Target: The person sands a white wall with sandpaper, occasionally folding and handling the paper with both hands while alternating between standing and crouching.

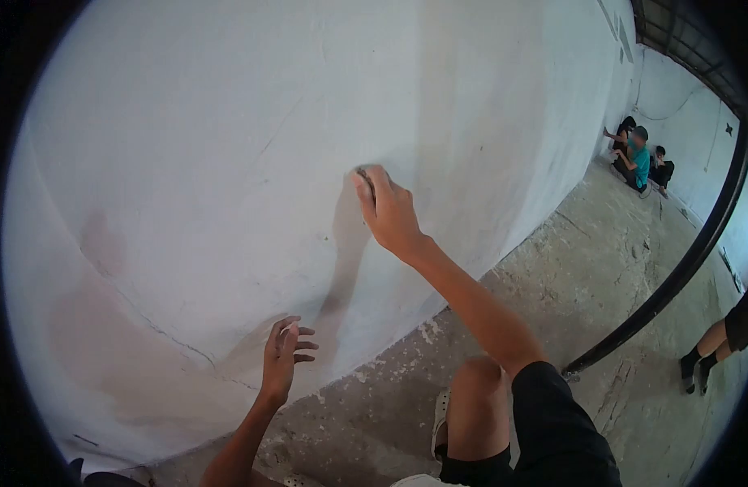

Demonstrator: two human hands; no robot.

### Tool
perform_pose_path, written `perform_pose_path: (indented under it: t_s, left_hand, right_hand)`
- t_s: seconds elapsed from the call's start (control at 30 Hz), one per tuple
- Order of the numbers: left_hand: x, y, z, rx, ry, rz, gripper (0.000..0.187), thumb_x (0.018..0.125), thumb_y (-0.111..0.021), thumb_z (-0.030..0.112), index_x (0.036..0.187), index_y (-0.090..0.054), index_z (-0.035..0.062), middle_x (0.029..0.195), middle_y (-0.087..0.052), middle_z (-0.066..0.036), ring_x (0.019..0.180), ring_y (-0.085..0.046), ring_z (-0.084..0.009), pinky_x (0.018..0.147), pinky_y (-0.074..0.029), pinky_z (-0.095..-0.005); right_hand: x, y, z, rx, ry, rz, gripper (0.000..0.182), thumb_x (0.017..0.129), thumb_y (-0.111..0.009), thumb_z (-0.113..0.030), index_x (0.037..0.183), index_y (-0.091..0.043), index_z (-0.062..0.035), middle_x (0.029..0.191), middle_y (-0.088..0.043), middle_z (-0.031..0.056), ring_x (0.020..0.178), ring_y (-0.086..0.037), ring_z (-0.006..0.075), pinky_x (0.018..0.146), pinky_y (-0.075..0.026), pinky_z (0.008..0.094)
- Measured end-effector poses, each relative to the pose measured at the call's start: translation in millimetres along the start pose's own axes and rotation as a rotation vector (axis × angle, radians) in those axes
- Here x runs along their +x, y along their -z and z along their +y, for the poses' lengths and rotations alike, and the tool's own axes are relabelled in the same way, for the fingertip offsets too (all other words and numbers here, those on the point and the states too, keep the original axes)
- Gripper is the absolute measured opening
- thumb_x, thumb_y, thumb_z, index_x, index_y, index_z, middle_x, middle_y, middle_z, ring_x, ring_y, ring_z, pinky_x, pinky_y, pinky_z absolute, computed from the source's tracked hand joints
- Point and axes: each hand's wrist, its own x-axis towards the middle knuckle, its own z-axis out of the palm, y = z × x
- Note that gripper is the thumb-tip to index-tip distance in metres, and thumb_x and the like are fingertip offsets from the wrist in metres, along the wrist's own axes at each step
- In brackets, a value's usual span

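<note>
My right hand (390, 209) is pressed up against the white wall (228, 122), its fingers closed round a small dark, flat-looking piece (366, 180). Most of that piece is hidden by the fingers, and I cannot tell what kind of thing it is. Lower down and to the left, my left hand (281, 357) is raised close to the wall with its fingers apart and nothing in them. A thin crack (167, 334) runs across the lower left of the wall, and a short scratch (278, 130) marks the surface above my right hand.
A black curved pole (674, 284) rises from the rough concrete floor (569, 252) on my right. Beyond it stands a person's leg (715, 341) in dark socks. Several people (638, 158) sit or crouch by the far wall. My bent knee (477, 381) is close below my right arm.
</note>
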Motion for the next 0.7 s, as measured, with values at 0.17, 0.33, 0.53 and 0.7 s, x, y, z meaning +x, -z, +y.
perform_pose_path:
  t_s: [0.17,0.33,0.53,0.7]
  left_hand:
    - [-7.2,0.3,1.6,0.001,-0.012,-0.006,0.043,0.103,-0.048,0.038,0.132,-0.045,0.0071,0.111,-0.061,-0.014,0.092,-0.065,-0.0225,0.074,-0.054,-0.0353]
    - [-19.8,9.5,8.1,0.026,-0.023,-0.009,0.042,0.103,-0.047,0.037,0.132,-0.045,0.006,0.111,-0.061,-0.014,0.09,-0.065,-0.0231,0.074,-0.054,-0.0354]
    - [-22.0,22.4,7.1,0.025,-0.047,0.036,0.044,0.103,-0.047,0.039,0.132,-0.045,0.0056,0.11,-0.062,-0.015,0.091,-0.066,-0.0227,0.074,-0.054,-0.0344]
    - [-11.9,16.1,-3.8,-0.019,-0.034,0.053,0.041,0.103,-0.047,0.038,0.13,-0.046,0.0077,0.107,-0.062,-0.013,0.088,-0.066,-0.0225,0.072,-0.054,-0.035]
  right_hand:
    - [28.3,-0.1,5.3,-0.059,0.101,0.023,0.016,0.1,-0.054,-0.018,0.094,-0.051,-0.0039,0.07,-0.062,0.0141,0.055,-0.06,0.0332,0.051,-0.047,0.039]
    - [112.9,16.3,14.7,-0.198,0.045,0.238,0.02,0.101,-0.051,-0.024,0.094,-0.052,-0.0063,0.067,-0.061,0.0149,0.06,-0.062,0.0355,0.052,-0.047,0.0455]
    - [41.7,-29.5,13.3,-0.465,0.056,0.205,0.026,0.098,-0.055,-0.032,0.101,-0.061,-0.0074,0.066,-0.064,0.0117,0.054,-0.063,0.0305,0.052,-0.049,0.0408]
    - [-19.0,-32.4,9.2,-0.156,0.49,-0.118,0.012,0.09,-0.065,-0.023,0.096,-0.064,-0.013,0.068,-0.064,0.0067,0.047,-0.06,0.0242,0.045,-0.048,0.0345]
